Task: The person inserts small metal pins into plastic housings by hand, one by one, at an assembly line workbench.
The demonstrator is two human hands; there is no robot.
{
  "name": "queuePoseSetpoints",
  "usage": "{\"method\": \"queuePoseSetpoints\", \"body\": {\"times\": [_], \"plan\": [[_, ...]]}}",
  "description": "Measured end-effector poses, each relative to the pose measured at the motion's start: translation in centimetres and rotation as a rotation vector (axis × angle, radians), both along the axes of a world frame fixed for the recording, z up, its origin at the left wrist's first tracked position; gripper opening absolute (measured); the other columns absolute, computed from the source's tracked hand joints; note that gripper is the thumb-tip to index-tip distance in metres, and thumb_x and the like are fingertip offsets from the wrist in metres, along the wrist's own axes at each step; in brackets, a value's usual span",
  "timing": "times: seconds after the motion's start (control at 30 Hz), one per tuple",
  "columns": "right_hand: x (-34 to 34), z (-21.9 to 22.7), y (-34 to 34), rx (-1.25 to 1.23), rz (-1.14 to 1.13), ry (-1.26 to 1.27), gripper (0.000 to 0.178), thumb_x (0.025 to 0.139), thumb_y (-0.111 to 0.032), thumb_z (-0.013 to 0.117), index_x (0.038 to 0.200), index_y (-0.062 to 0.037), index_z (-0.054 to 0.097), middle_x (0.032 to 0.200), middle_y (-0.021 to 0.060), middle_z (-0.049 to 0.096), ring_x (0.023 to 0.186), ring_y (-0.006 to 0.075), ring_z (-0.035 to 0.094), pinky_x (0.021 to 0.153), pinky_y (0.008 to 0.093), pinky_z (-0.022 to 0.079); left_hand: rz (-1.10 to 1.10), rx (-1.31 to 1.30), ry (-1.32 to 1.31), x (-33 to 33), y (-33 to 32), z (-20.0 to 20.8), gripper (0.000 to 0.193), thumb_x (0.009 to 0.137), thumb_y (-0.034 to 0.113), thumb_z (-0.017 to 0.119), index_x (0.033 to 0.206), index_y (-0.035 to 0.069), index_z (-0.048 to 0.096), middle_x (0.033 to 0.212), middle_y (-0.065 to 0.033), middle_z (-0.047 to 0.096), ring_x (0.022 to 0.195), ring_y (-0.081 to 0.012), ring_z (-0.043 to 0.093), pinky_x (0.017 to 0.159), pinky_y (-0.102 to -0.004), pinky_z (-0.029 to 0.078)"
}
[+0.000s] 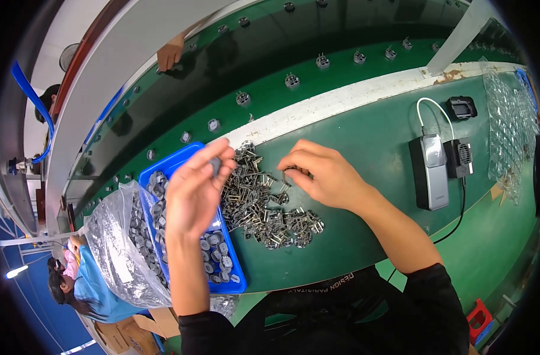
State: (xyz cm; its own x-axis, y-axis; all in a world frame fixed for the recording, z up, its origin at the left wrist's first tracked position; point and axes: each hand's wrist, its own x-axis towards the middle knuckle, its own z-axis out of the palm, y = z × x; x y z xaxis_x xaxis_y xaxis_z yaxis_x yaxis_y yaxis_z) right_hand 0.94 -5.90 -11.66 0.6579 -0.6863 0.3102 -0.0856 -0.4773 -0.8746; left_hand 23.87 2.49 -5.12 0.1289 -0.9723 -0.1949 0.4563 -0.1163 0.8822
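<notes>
A worker's left hand is raised above a blue tray of round grey parts, its fingertips pinched on one small grey part. The right hand rests on the green tabletop at the far edge of a heap of metal pin pieces, fingers curled and pinching one piece. A clear plastic bag of more parts lies left of the tray. A grey handheld device lies to the right.
</notes>
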Motion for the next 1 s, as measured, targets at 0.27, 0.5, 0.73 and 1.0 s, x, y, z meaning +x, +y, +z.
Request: {"method": "queuePoseSetpoints", "body": {"times": [0.27,0.5,0.73,1.0], "plan": [[0.3,1.9,1.6,0.270,0.210,-0.277,0.012,0.081,0.001,0.073,0.092,-0.0044,0.071,0.090,0.0054,0.065,0.079,0.0116,0.061,0.063,0.0262,0.047,-0.058,-0.073,0.402,-3.0,2.7,-2.1,0.040,0.100,0.016,0.054,0.135,-0.004,0.049,0.132,-0.0235,0.057,0.109,-0.0281,0.065,0.101,-0.0359,0.049],[0.4,1.6,1.9,0.279,0.135,-0.341,0.019,0.078,-0.003,0.077,0.095,-0.0029,0.069,0.084,0.0039,0.063,0.068,0.0102,0.059,0.060,0.0235,0.048,0.001,0.001,0.180,-4.4,3.4,-2.5,0.040,0.095,0.007,0.062,0.132,-0.004,0.053,0.118,-0.0128,0.065,0.113,-0.0306,0.063,0.104,-0.0373,0.047],[0.4,1.4,2.3,0.242,-0.045,-0.395,0.016,0.080,-0.001,0.075,0.095,-0.0020,0.068,0.084,0.0051,0.065,0.065,0.0089,0.060,0.055,0.0225,0.047,0.047,0.009,0.056,-5.5,3.4,-2.5,0.039,0.092,-0.001,0.063,0.130,-0.004,0.055,0.119,-0.0145,0.064,0.104,-0.0204,0.065,0.092,-0.0322,0.051],[0.8,2.0,2.5,0.132,-0.112,-0.306,0.014,0.080,0.000,0.074,0.091,-0.0026,0.067,0.087,0.0058,0.065,0.063,0.0104,0.063,0.051,0.0235,0.048,0.026,-0.099,-0.057,-6.0,3.6,-3.2,0.040,0.081,-0.019,0.064,0.118,-0.005,0.056,0.122,-0.0213,0.062,0.109,-0.0227,0.064,0.089,-0.0308,0.056]]}}
